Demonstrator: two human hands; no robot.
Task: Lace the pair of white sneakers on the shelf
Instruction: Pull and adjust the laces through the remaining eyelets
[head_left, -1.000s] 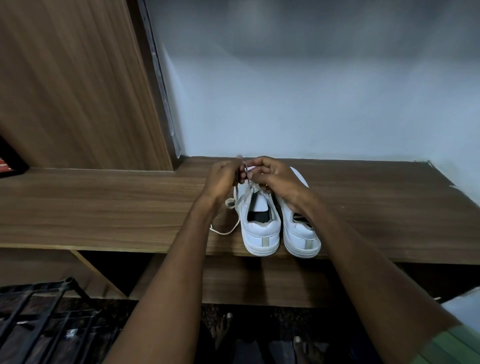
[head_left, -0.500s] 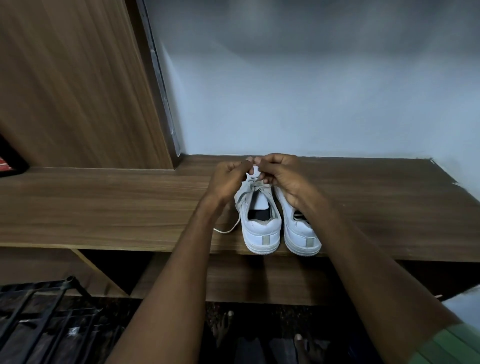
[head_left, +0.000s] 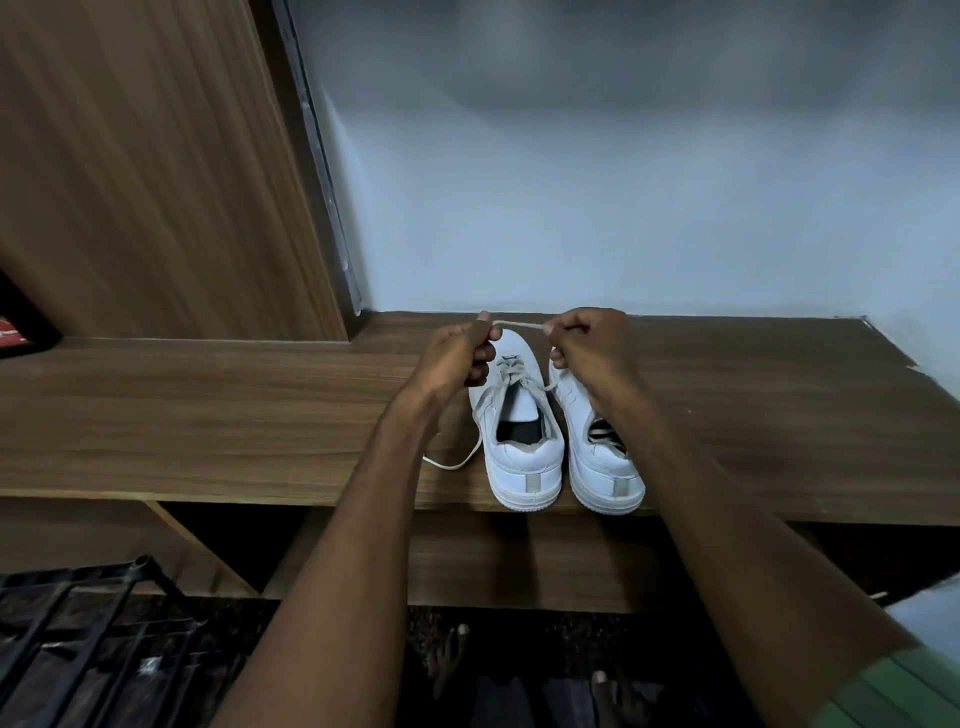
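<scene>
Two white sneakers stand side by side, heels toward me, near the front edge of the wooden shelf (head_left: 208, 415). The left sneaker (head_left: 522, 457) has a pale shoelace (head_left: 517, 325) crossed through its front eyelets. A stretch of that lace runs taut between my two hands above the toe. My left hand (head_left: 454, 358) pinches one part of it, my right hand (head_left: 589, 345) the other. Another lace end trails off the shoe's left side onto the shelf. The right sneaker (head_left: 602, 462) sits partly under my right forearm; its front is hidden.
A tall wooden panel (head_left: 156, 182) rises at the left, a pale wall (head_left: 623, 208) stands behind the shelf. A lower shelf board (head_left: 519, 561) lies beneath. A black metal rack (head_left: 78, 639) stands at bottom left. Bare feet show on the dark floor below.
My hands were bunched together over the left sneaker's laces; now they have moved apart and upward, drawing a length of lace tight between them.
</scene>
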